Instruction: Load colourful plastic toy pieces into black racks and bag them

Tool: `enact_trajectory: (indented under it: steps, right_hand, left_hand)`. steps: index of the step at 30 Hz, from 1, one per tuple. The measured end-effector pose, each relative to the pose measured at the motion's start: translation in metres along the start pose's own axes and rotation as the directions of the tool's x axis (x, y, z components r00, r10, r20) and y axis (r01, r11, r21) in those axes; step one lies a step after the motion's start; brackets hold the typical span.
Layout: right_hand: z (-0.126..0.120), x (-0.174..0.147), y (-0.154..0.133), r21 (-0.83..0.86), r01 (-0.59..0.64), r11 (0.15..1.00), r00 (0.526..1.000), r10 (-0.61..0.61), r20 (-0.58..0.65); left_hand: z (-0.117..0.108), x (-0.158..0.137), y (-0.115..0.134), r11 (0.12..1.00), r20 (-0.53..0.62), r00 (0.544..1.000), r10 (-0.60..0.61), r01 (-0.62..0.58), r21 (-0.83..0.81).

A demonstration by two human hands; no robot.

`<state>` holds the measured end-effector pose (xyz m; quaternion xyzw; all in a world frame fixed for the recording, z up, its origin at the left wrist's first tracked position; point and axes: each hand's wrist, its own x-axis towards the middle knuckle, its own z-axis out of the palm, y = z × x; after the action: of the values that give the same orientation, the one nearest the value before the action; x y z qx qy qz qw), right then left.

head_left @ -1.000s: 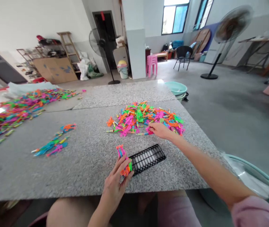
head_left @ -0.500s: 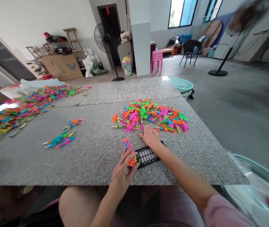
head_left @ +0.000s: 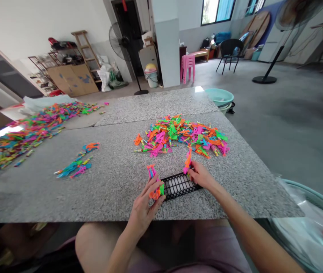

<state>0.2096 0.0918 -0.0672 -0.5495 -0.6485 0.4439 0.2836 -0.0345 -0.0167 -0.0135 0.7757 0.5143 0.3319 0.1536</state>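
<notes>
At the left end of a black lattice plastic basket [head_left: 176, 186], my left hand [head_left: 143, 203] is closed round a bunch of small coloured plastic pieces [head_left: 156, 194], pink, blue, green and orange. My right hand [head_left: 202, 176] pinches orange and pink plastic pieces [head_left: 188, 163] above the basket's far right edge; its fingers hide part of them. A heap of similar bright pieces [head_left: 175, 132], some with striped shiny tubes, lies just beyond both hands. The exact kind of these pieces is too small to make out.
A small group of pieces [head_left: 77, 165] lies to the left on the speckled stone table [head_left: 116, 185]. Farther left spreads a much larger pile [head_left: 27, 136]. A turquoise basin [head_left: 220, 97] stands past the table's right edge, and a plastic-lined basket [head_left: 314, 212] is at lower right.
My right hand has drawn back from the heap toward the basket and now holds orange and pink pieces. My left hand has stayed on its bunch at the basket's left end.
</notes>
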Motion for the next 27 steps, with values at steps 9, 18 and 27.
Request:
enact_trajectory:
  steps: [9, 18, 27]
  right_hand:
    - [0.049, 0.004, -0.032, 0.137, 0.214, 0.967, 0.973, -0.223, 0.055]
    - [0.069, 0.02, -0.05, -0.334, 0.36, 0.871, 0.93, -0.305, 0.208]
    - [0.069, 0.032, -0.049, -0.361, 0.387, 0.848, 0.915, -0.306, 0.262]
  left_hand:
    - [-0.004, 0.002, 0.007, 0.999, 0.054, 0.998, -0.032, 0.031, 0.018]
    - [-0.002, 0.002, 0.003, 0.998, 0.032, 0.999, -0.003, 0.001, 0.058]
    - [0.003, -0.001, 0.0, 0.999, -0.004, 1.0, -0.028, 0.028, 0.035]
